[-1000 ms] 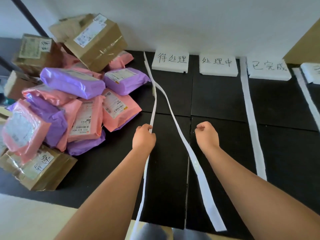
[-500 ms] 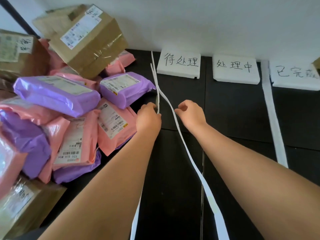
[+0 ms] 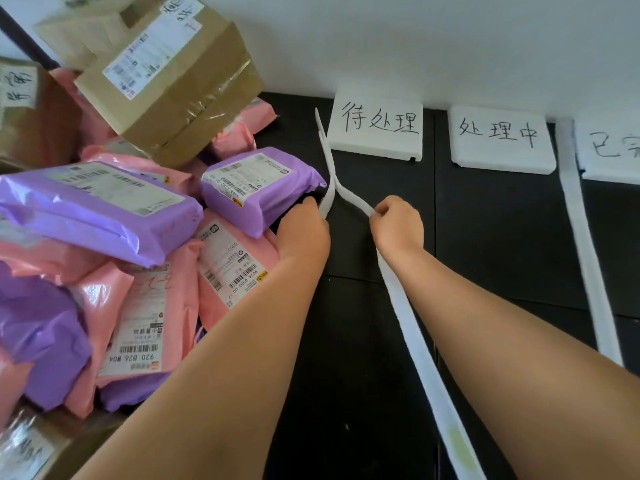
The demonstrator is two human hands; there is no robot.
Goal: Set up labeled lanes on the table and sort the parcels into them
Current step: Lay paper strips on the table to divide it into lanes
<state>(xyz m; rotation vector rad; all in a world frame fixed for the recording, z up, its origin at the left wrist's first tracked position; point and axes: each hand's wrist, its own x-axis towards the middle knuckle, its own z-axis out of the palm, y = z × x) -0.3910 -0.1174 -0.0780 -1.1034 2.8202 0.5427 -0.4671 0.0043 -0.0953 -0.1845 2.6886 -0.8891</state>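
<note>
Left hand (image 3: 304, 233) pinching strip (image 3: 327, 199), right hand (image 3: 398, 226) likewise (second strip (image 3: 412, 327))

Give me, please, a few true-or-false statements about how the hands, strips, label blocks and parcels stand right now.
1. The left hand grips the left strip, and the right hand pinches the right strip. True.
2. The parcels already lie in the lanes. False: they are piled at the left, beside the lanes.
3. The third strip lies between the 待处理 block and the 处理中 block. False: it lies right of the 处理中 block.
4. A cardboard box rests atop the pile. True.
</note>
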